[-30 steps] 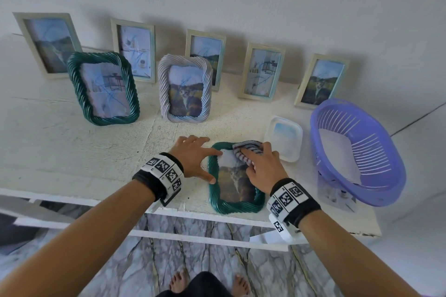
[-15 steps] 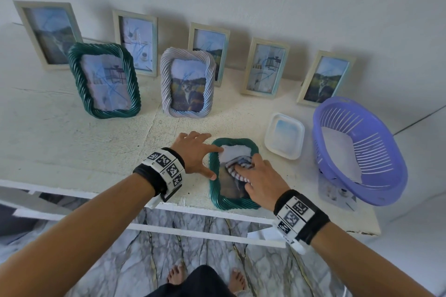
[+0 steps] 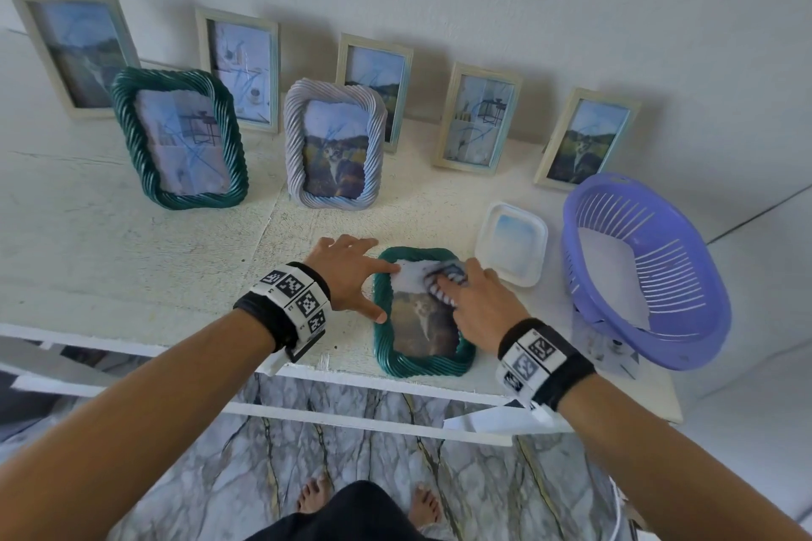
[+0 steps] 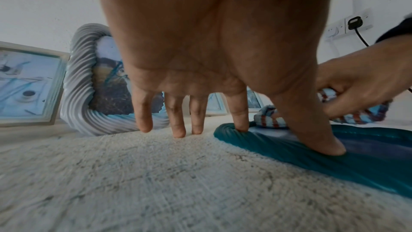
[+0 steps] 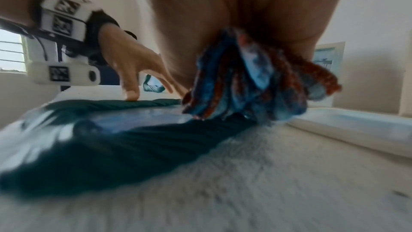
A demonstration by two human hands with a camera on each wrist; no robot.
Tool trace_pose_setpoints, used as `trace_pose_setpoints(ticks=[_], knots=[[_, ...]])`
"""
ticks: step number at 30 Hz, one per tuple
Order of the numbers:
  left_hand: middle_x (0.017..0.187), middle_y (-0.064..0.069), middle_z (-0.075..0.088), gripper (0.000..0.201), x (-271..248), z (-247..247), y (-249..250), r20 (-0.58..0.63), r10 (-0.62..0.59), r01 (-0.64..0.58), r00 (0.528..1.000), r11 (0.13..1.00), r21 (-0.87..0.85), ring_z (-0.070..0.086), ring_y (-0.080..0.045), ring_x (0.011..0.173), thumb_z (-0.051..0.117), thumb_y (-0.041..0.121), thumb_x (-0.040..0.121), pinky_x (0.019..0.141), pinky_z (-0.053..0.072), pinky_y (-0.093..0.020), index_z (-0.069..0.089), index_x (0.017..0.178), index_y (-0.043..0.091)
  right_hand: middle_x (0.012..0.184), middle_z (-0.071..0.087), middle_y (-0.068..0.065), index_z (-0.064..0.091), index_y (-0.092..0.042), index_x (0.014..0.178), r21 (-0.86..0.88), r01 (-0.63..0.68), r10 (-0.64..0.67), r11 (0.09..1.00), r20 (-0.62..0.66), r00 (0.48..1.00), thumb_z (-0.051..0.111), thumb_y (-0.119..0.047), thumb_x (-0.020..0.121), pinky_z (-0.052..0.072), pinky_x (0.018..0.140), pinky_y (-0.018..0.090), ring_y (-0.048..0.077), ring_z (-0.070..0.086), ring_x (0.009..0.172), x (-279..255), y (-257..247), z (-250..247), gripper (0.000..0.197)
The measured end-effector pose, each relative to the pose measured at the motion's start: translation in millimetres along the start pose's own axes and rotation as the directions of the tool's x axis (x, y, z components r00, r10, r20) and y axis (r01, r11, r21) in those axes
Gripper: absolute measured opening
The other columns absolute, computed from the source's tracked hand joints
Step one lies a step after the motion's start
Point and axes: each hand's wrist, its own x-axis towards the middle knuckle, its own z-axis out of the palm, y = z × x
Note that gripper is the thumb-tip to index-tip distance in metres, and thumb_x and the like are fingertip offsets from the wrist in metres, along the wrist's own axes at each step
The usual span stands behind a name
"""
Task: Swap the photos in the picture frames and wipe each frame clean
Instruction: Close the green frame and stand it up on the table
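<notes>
A teal twisted-rope frame (image 3: 422, 360) with a cat photo lies flat near the table's front edge. My left hand (image 3: 351, 272) spreads straight fingers beside it, index finger and thumb pressing its left rim (image 4: 278, 145). My right hand (image 3: 479, 303) grips a bunched blue, white and red striped cloth (image 3: 446, 277) and holds it on the upper part of the glass. The right wrist view shows the cloth (image 5: 256, 84) bunched under the palm over the frame (image 5: 116, 147). Another teal frame (image 3: 180, 136) and a grey rope frame (image 3: 336, 145) stand behind.
Several pale flat frames lean on the wall at the back (image 3: 239, 66). A white shallow tray (image 3: 512, 244) lies right of the flat frame, then a purple slotted basket (image 3: 646, 268) at the table's right end. The table's front edge (image 3: 175, 354) runs close below my wrists.
My right hand slid the cloth down to the middle of the glass, then back up toward the frame's top. The left hand stayed pressing the left rim.
</notes>
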Motion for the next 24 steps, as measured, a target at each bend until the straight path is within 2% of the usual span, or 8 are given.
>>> trace_pose_setpoints(ticks=[3,5,9,11,15,17,21,24], knots=[[0.163,-0.001,0.012,0.087,-0.8,1.3,-0.5,0.000,0.002,-0.002,1.000,1.000,-0.013,0.016,-0.027,0.146,0.057,0.079,0.071,0.115,0.021,-0.051,0.025,0.147,0.051,0.136,0.029,0.015,0.035,-0.017,0.145,0.008,-0.077,0.077,0.997,-0.030,0.997,0.048,-0.016,0.094,0.047,0.093,0.036,0.031,0.044,0.111,14.9,-5.2,-5.1,0.052],[0.163,-0.001,0.012,0.087,-1.1,2.0,-0.4,-0.002,0.004,-0.004,1.000,1.000,-0.026,0.015,-0.027,0.147,0.058,0.079,0.071,0.115,0.020,-0.052,0.025,0.146,0.051,0.138,0.027,0.015,0.033,-0.015,0.144,0.032,-0.074,0.075,0.997,-0.027,0.997,0.048,-0.017,0.094,0.049,0.094,0.036,0.032,0.042,0.115,8.7,-15.9,-2.0,0.053],[0.163,-0.001,0.012,0.087,-1.1,2.5,0.3,-0.002,0.001,-0.001,1.000,1.000,-0.030,0.015,-0.027,0.147,0.058,0.078,0.072,0.115,0.020,-0.051,0.024,0.147,0.051,0.141,0.022,0.012,0.033,-0.022,0.146,0.081,0.072,-0.076,0.994,0.057,0.995,0.047,-0.021,0.095,0.049,0.096,0.043,0.032,0.037,0.119,-25.7,-26.1,8.9,0.053],[0.163,-0.002,0.012,0.087,-0.6,1.7,0.6,-0.003,0.002,-0.002,1.000,1.000,-0.027,0.015,-0.027,0.147,0.058,0.078,0.072,0.115,0.020,-0.051,0.024,0.147,0.050,0.140,0.023,0.011,0.034,-0.025,0.146,0.067,0.095,-0.099,0.993,0.060,0.993,0.047,-0.021,0.095,0.049,0.094,0.043,0.032,0.037,0.118,-27.6,-20.4,7.4,0.053],[0.163,-0.003,0.011,0.088,-1.2,0.7,1.7,0.008,0.000,0.000,1.000,1.000,-0.022,0.015,-0.028,0.147,0.059,0.077,0.073,0.115,0.021,-0.052,0.024,0.148,0.049,0.137,0.029,0.014,0.039,-0.013,0.142,0.025,-0.053,0.054,0.998,-0.042,0.998,0.048,-0.019,0.094,0.049,0.093,0.037,0.030,0.043,0.114,9.5,-13.0,-6.8,0.049],[0.163,-0.003,0.012,0.090,-1.8,2.1,1.7,-0.003,0.000,0.000,1.000,1.000,-0.028,0.016,-0.028,0.147,0.059,0.077,0.073,0.115,0.023,-0.053,0.022,0.149,0.046,0.135,0.030,0.015,0.041,-0.010,0.138,0.037,-0.074,0.076,0.997,-0.056,0.996,0.049,-0.019,0.093,0.049,0.091,0.037,0.031,0.044,0.111,21.7,-22.4,-7.8,0.046],[0.162,-0.002,0.016,0.101,-2.1,5.1,2.2,-0.046,-0.004,0.001,0.999,0.998,-0.058,0.021,-0.027,0.146,0.063,0.075,0.072,0.111,0.031,-0.054,0.016,0.152,0.034,0.141,0.024,0.015,0.032,-0.018,0.145,0.062,0.045,-0.046,0.997,0.007,0.999,0.047,-0.023,0.094,0.048,0.096,0.042,0.034,0.034,0.124,13.0,-38.9,3.3,0.053],[0.163,-0.002,0.012,0.104,-2.1,6.1,2.1,-0.029,-0.011,0.010,1.000,0.998,-0.057,0.018,-0.026,0.147,0.061,0.076,0.072,0.112,0.029,-0.054,0.014,0.153,0.031,0.139,0.026,0.014,0.034,-0.021,0.145,0.037,0.029,-0.028,0.999,-0.023,0.999,0.047,-0.025,0.095,0.048,0.095,0.041,0.033,0.036,0.121,20.4,-26.9,-2.1,0.052]])
